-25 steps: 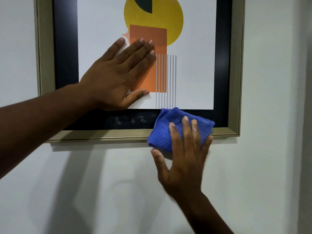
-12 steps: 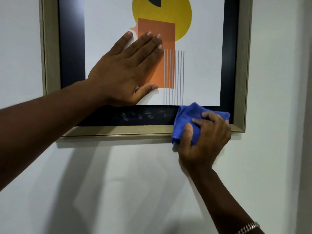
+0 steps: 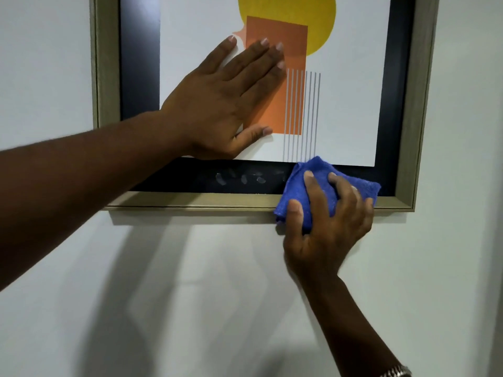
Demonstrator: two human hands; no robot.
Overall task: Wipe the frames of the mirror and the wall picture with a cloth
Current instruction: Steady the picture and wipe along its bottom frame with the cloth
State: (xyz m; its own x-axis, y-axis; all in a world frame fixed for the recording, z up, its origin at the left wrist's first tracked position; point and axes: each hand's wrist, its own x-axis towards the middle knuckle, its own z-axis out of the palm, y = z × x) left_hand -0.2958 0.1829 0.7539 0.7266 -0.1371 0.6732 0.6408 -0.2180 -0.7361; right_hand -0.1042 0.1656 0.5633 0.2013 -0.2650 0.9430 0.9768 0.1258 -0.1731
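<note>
The wall picture hangs on a white wall, with a grey-gold frame [image 3: 190,202], a black inner border and an abstract print of a yellow circle and an orange rectangle. My left hand [image 3: 223,104] lies flat on the glass, fingers spread, pressing on the picture. My right hand [image 3: 326,227] grips a folded blue cloth [image 3: 299,183] against the bottom rail of the frame, near its right corner. The cloth wraps over the rail's front and underside. Fingerprint smudges [image 3: 242,178] show on the black border to the left of the cloth. No mirror is in view.
White wall [image 3: 190,295] surrounds the picture, with shadows of both arms below the frame. A metal watch [image 3: 397,372] is on my right wrist at the bottom edge.
My right hand slid the cloth to the right along the bottom rail and curled from flat fingers into a grip over it. My left hand kept its place on the glass.
</note>
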